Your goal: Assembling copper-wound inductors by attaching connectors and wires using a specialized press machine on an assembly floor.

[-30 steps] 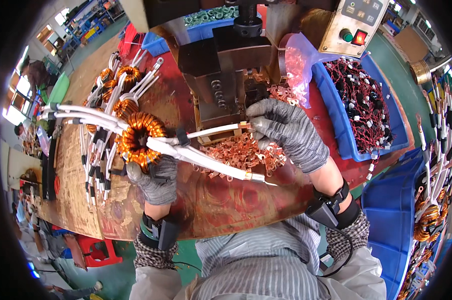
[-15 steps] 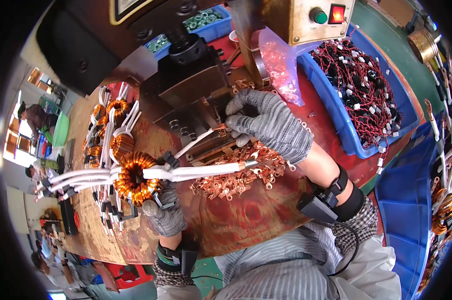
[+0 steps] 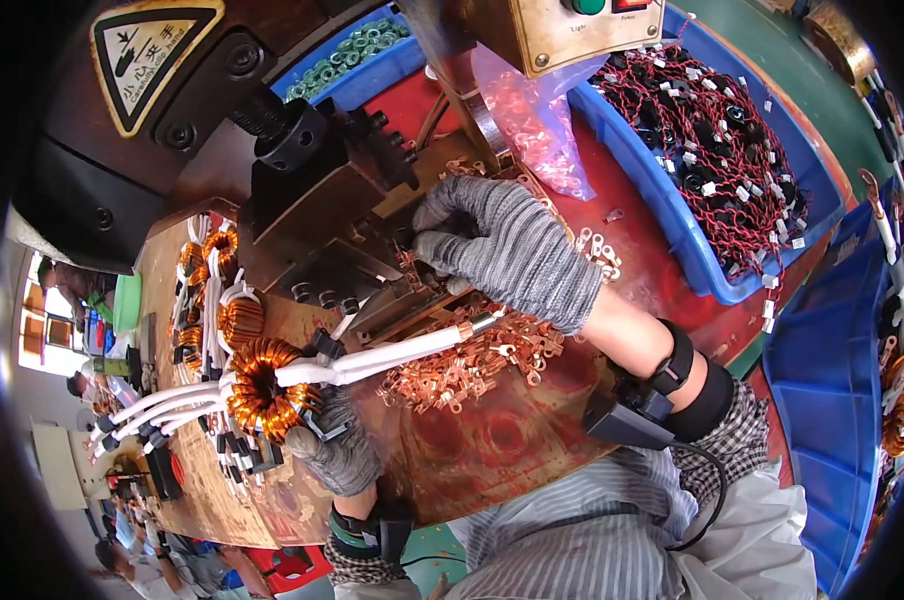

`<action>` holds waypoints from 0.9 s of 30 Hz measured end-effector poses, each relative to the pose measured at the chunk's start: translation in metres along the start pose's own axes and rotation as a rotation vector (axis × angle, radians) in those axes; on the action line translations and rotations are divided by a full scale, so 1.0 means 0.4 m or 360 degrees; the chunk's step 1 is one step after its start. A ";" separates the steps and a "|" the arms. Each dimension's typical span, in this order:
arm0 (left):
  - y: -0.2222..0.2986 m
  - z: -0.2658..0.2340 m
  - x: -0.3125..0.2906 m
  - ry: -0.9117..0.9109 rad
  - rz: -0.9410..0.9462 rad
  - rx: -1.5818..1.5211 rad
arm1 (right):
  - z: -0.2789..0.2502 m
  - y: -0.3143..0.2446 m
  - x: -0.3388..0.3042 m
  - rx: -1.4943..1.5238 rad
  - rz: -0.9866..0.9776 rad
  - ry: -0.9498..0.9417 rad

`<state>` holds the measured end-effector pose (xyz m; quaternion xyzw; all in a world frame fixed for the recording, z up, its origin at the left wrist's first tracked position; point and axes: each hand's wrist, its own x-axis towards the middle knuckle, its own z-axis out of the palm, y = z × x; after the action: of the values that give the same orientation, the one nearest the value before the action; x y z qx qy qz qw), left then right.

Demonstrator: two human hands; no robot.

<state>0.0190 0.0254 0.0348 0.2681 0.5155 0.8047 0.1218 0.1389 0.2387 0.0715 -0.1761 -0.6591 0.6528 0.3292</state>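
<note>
My left hand point(image 3: 340, 455), in a grey knit glove, grips a toroidal coil point(image 3: 244, 405) of copper wire from below. White-sleeved leads point(image 3: 397, 355) run from the coil to the right, one ending in bare copper; others fan out to the left. Another lead rises toward the die of a dark press point(image 3: 317, 215). At that die is my right hand point(image 3: 517, 245), gloved alike, thumb and fingers pinched on a small copper terminal lug point(image 3: 408, 264). Its fingertips are partly hidden by the glove and the tooling. Loose copper lugs point(image 3: 472, 368) lie heaped below the hand.
More wound coils point(image 3: 240, 322) lie on the worn table at left. A blue bin point(image 3: 702, 285) of red-black wires stands right, beside a pink bag point(image 3: 537, 130) of terminals. Another blue bin point(image 3: 367, 80) holds green rings. A blue crate point(image 3: 822, 400) stands lower right; people sit far left.
The whole view has shifted, with the press now farther left and its warning sign in sight. My right fingers stay at the die; my left hand still holds the coil.
</note>
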 end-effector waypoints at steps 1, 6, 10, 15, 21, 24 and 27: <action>0.001 -0.005 -0.001 -0.0033 0.0009 -0.0029 | -0.002 -0.003 -0.001 0.0044 0.0044 -0.0023; 0.001 -0.005 -0.005 -0.0061 -0.0012 -0.0066 | -0.005 -0.007 -0.004 0.0163 0.0074 -0.0044; 0.005 0.004 -0.012 -0.0063 0.0021 -0.0040 | -0.002 -0.013 -0.004 0.0191 0.0147 -0.0039; 0.001 -0.008 -0.008 -0.0051 -0.0001 -0.0027 | -0.017 -0.004 0.000 -0.0027 0.0028 0.0089; -0.002 -0.013 -0.003 -0.0078 -0.0036 -0.0073 | -0.038 -0.024 -0.012 0.0117 -0.0080 0.0279; 0.003 -0.002 -0.004 -0.0094 -0.0043 -0.0065 | -0.050 -0.032 -0.020 0.0084 -0.0035 0.0224; -0.004 -0.008 -0.006 -0.0021 -0.0033 -0.0137 | -0.055 -0.035 -0.024 0.0062 -0.0100 0.0248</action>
<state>0.0190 0.0227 0.0315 0.2624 0.4825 0.8230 0.1450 0.1633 0.2474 0.0817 -0.1993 -0.6239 0.6391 0.4032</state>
